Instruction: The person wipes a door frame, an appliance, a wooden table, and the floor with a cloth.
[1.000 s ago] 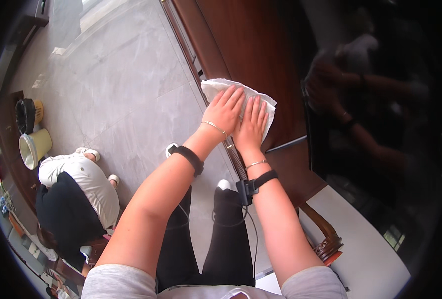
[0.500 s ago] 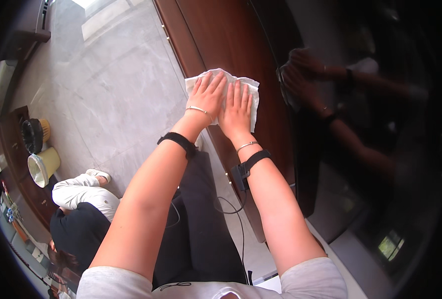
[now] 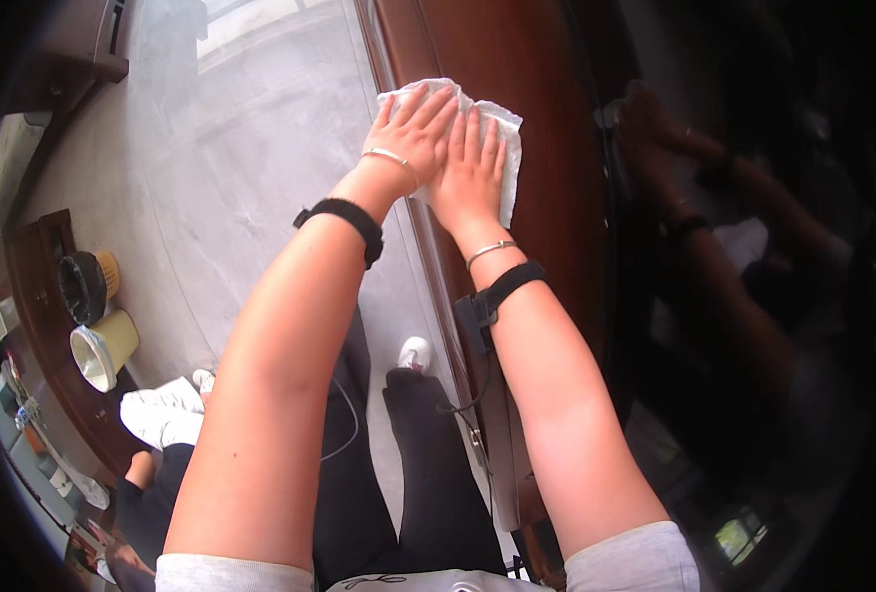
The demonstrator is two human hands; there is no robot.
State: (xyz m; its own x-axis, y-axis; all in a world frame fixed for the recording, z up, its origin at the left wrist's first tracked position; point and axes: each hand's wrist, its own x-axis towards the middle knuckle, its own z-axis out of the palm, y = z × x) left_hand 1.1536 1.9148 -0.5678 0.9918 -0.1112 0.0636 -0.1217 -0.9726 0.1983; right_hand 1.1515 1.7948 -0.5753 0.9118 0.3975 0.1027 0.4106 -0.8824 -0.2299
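The cloth (image 3: pixel 507 130) has slid farther forward along the cabinet (image 3: pixel 556 158) under the left hand (image 3: pixel 413 140) and right hand (image 3: pixel 468 180), fingers flat and slightly apart, so wiping now reaches a farther stretch.

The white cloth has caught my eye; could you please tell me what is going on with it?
A person's left hand and right hand lie flat, close together, on the cloth, which is spread over a brown wooden surface near its left edge. The fingers point away from the body. To the right, a glossy black panel shows a dim reflection of the hands. To the left, another person is partly in view.
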